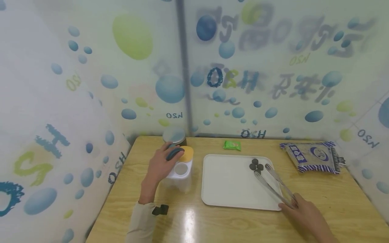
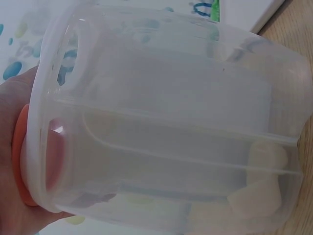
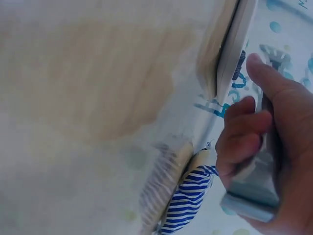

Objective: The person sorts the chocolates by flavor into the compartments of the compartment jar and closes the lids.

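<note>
My left hand point(image 1: 159, 164) is over the top of a clear plastic container point(image 1: 177, 184), its fingers and thumb holding a dark blue cap point(image 1: 174, 153). Beside that cap are an orange-yellow cap point(image 1: 187, 153) and a round pale opening or cap point(image 1: 181, 168). Pale chunks point(image 2: 257, 196) lie in the container's bottom in the left wrist view. Metal tongs point(image 1: 278, 189) are gripped in my right hand point(image 1: 307, 214). Their spread tips reach over a white tray point(image 1: 225, 182), close by several dark round balls point(image 1: 256, 166); contact cannot be told.
A round lidded jar point(image 1: 174, 135) stands behind the container. A small green packet point(image 1: 232, 145) lies behind the tray. On the right rests a bag point(image 1: 313, 157) with blue-striped ends. Printed walls point(image 1: 243, 101) enclose the wooden table point(image 1: 237, 224) at the back and sides.
</note>
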`<state>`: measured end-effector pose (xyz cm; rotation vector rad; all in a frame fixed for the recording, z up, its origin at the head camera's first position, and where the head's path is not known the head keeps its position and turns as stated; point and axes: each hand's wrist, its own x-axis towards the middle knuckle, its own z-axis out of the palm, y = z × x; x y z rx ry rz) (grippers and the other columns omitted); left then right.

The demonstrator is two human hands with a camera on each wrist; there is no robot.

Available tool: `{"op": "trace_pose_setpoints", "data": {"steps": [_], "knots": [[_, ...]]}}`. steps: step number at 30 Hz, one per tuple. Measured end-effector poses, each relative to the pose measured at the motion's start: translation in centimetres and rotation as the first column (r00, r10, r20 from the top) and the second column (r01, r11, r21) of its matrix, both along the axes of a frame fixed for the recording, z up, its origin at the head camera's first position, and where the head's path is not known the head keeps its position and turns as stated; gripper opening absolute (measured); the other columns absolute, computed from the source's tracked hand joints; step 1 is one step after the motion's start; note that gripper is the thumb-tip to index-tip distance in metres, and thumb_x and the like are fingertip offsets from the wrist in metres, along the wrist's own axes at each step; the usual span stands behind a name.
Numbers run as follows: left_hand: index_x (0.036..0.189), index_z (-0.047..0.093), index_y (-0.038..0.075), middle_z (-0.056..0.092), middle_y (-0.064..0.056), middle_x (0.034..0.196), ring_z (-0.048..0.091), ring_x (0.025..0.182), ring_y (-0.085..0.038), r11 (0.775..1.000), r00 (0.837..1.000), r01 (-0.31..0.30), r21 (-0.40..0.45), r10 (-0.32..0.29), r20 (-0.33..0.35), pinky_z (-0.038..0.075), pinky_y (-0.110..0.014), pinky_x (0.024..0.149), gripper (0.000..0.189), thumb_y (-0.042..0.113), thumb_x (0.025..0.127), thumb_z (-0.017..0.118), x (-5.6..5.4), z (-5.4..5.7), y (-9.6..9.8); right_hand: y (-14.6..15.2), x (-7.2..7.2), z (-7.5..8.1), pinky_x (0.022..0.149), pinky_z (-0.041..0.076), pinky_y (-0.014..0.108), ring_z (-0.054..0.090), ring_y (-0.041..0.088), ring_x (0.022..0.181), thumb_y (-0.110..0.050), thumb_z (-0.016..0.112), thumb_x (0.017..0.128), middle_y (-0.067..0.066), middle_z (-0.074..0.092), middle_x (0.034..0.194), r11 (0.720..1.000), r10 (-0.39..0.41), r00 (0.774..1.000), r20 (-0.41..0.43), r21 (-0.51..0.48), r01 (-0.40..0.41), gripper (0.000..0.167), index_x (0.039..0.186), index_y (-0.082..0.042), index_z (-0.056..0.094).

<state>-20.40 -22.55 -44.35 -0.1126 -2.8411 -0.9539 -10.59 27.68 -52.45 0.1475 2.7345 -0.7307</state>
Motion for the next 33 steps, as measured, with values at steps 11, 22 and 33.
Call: {"op": "trace_pose_setpoints", "data": {"steps": [11,22,33], "knots": [[0.135,0.063,0.03,0.043,-0.002,0.155,0.044,0.139,-0.04,1.0,1.0,0.002,-0.002,-0.002,0.008,0.038,-0.066,0.105,0.063,0.073,0.091,0.048,0.0,0.1,0.1,0.6,-2.4,0.1,0.054,0.035,0.032,0.046,0.017,0.062,-0.061,0.059,0.092,0.0,0.048,0.067,0.987,0.14,0.988,-0.058,0.091,-0.135,0.048,0.09,-0.013,0.052],[0.135,0.063,0.031,0.043,-0.001,0.156,0.044,0.139,-0.041,1.0,1.0,0.006,0.002,-0.006,0.005,0.038,-0.066,0.104,0.061,0.072,0.092,0.049,0.0,0.1,-0.1,1.0,-4.0,0.8,0.057,0.04,0.037,0.05,0.022,0.068,-0.076,0.048,0.089,0.004,0.052,0.072,0.979,0.112,0.994,-0.003,0.173,-0.11,0.074,0.094,-0.003,0.061],[0.135,0.062,0.031,0.042,0.0,0.156,0.043,0.139,-0.04,1.0,1.0,0.007,0.005,-0.007,0.01,0.038,-0.067,0.104,0.061,0.072,0.091,0.05,0.0,0.1,-0.1,0.4,-4.4,0.0,0.052,0.038,0.034,0.048,0.021,0.061,-0.08,0.046,0.087,0.005,0.053,0.068,0.981,0.06,0.998,-0.003,0.183,-0.059,0.077,0.083,-0.005,0.058]]}}
